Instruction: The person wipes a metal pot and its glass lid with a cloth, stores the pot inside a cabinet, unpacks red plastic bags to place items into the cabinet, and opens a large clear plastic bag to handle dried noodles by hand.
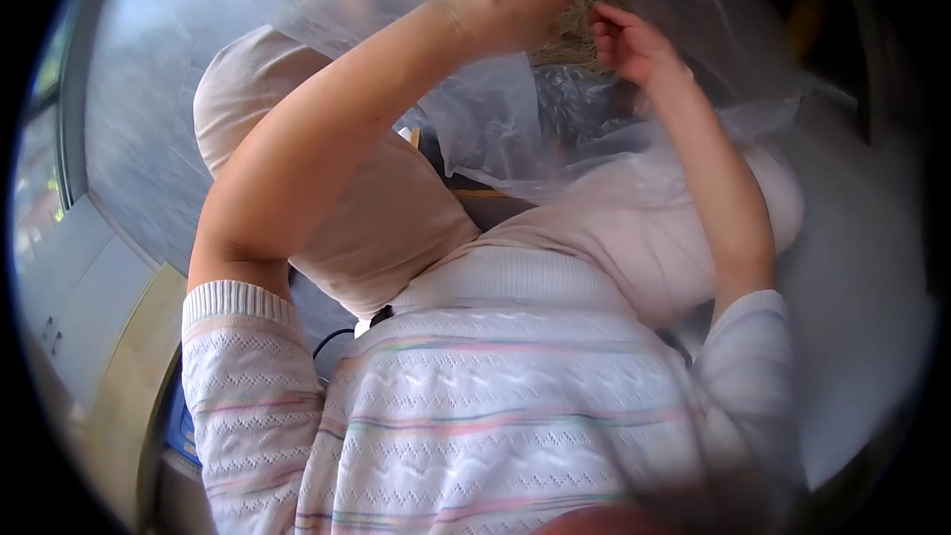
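Note:
A bundle of thin, tan-green strands (580,25), like dried grass, lies inside crumpled clear plastic near the top of the view. My left hand (515,2) is curled closed at the bundle's left side, with its back toward me and its fingertips hidden. On the other side, my right hand (632,45) has its fingers bent, thumb and forefinger pinched together by the strands. What sits in that pinch is too small and blurred to make out. The clear plastic sheet (485,119) spreads under both hands and over my lap.
My legs (386,218) in pale trousers are spread apart beneath the plastic. At the left stand a pale cabinet (74,297) and a window (45,168). A blue object (181,421) shows low at the left. A black cable (332,339) runs beside my hip.

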Available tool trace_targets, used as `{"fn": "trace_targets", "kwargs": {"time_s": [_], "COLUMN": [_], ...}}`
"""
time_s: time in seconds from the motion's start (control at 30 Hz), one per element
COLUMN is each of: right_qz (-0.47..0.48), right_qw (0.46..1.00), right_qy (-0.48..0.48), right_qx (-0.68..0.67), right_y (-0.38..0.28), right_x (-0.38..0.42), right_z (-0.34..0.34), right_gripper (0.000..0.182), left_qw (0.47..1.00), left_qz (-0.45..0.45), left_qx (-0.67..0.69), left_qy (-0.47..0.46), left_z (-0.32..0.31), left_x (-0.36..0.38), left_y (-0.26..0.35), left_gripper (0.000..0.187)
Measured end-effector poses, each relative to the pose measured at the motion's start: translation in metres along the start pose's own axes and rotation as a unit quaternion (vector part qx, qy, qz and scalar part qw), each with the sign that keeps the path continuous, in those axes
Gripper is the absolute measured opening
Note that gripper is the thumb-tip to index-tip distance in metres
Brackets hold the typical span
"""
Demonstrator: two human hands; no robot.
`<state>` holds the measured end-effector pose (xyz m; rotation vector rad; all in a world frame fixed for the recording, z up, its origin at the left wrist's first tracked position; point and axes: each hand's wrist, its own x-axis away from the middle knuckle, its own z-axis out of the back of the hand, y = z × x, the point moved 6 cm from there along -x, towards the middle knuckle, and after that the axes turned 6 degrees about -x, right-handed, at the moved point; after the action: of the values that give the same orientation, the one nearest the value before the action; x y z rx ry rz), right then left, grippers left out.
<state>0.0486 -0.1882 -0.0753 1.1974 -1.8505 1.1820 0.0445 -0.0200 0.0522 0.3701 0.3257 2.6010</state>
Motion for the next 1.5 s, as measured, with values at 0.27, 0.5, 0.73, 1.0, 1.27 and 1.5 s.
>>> {"fn": "trace_targets", "kwargs": {"time_s": [0.27,0.5,0.73,1.0,1.27,1.5], "right_qz": [0.175,0.385,0.427,0.322,0.364,0.307], "right_qw": [0.942,0.836,0.748,0.907,0.874,0.845], "right_qy": [0.095,-0.021,0.020,-0.159,-0.137,-0.056], "right_qx": [0.268,0.391,0.507,0.217,0.292,0.435], "right_y": [-0.043,-0.050,-0.060,-0.066,-0.054,-0.052], "right_x": [0.067,0.074,0.071,0.095,0.090,0.073], "right_z": [-0.013,-0.060,-0.051,-0.065,-0.075,-0.046], "right_gripper": [0.024,0.024,0.017,0.038,0.022,0.023], "left_qw": [0.988,0.938,0.869,0.746,0.683,0.656], "left_qz": [0.027,0.105,0.125,0.152,0.159,0.166], "left_qx": [0.130,0.330,0.478,0.648,0.711,0.735], "left_qy": [0.073,0.024,0.009,-0.011,-0.047,0.032], "left_z": [0.011,0.007,0.019,0.012,0.000,0.008], "left_x": [-0.007,-0.014,-0.006,-0.005,-0.004,0.002], "left_y": [-0.006,-0.026,-0.037,-0.046,-0.035,-0.064], "left_gripper": [0.019,0.023,0.027,0.029,0.025,0.022]}}
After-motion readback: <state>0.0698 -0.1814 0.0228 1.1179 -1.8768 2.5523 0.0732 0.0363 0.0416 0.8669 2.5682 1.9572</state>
